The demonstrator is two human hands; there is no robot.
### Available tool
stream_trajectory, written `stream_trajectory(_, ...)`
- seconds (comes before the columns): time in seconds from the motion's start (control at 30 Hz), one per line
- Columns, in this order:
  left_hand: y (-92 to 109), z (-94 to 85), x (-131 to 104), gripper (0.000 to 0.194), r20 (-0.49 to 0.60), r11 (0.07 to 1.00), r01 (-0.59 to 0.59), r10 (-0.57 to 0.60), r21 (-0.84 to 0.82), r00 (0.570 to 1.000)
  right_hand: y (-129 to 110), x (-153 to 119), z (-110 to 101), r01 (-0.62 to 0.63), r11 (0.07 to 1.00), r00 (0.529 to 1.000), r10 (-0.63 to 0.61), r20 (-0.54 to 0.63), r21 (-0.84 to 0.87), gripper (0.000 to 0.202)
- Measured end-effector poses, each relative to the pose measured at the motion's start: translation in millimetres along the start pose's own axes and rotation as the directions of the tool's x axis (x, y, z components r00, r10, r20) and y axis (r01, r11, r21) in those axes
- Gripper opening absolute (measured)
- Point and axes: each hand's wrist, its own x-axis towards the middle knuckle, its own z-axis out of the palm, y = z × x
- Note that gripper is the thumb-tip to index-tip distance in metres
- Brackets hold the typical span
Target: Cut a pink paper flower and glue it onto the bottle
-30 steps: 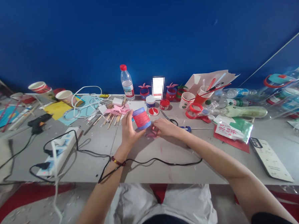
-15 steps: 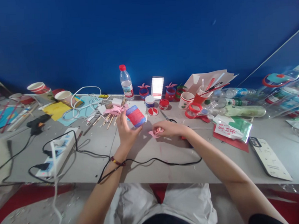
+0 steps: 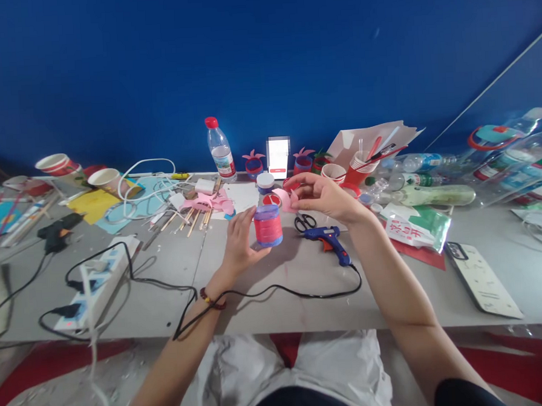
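My left hand [image 3: 242,244] grips a small cup [image 3: 268,226] painted red in the middle with blue bands at top and bottom, held upright just above the table. Higher and to its right, my right hand [image 3: 323,197] pinches a pink paper cutout [image 3: 283,200] between thumb and fingers. Below the right hand lies a blue hot glue gun [image 3: 330,239] with an orange trigger. Black-handled scissors [image 3: 305,222] rest beside its nozzle. A red-painted disc [image 3: 271,200] lies behind the cup, next to a white-lidded jar [image 3: 265,182].
Several finished-looking small pots with paper leaves [image 3: 253,164] stand along the wall, near a water bottle [image 3: 221,150] and a lit phone screen [image 3: 278,157]. A black cord [image 3: 280,289] crosses the front. A power strip [image 3: 97,282] lies left; plastic bottles [image 3: 434,195] crowd the right.
My left hand has moved right and turned the cup upright. My right hand has lifted the pink paper up and away from the tabletop, uncovering the glue gun.
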Motion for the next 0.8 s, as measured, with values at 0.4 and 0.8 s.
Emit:
stream_trajectory(0.4,6,-7.6,2,0.098,0.188,0.998,0.014,-0.003,-0.055,0.982,13,12,8,-0.042,0.999,0.997,0.043,0.068,-0.014,0.04)
stream_trajectory(0.8,9,-9.0,3,0.099,0.238,0.994,0.041,-0.015,-0.105,0.971,21,14,9,-0.032,0.993,0.996,0.042,0.083,-0.112,0.04)
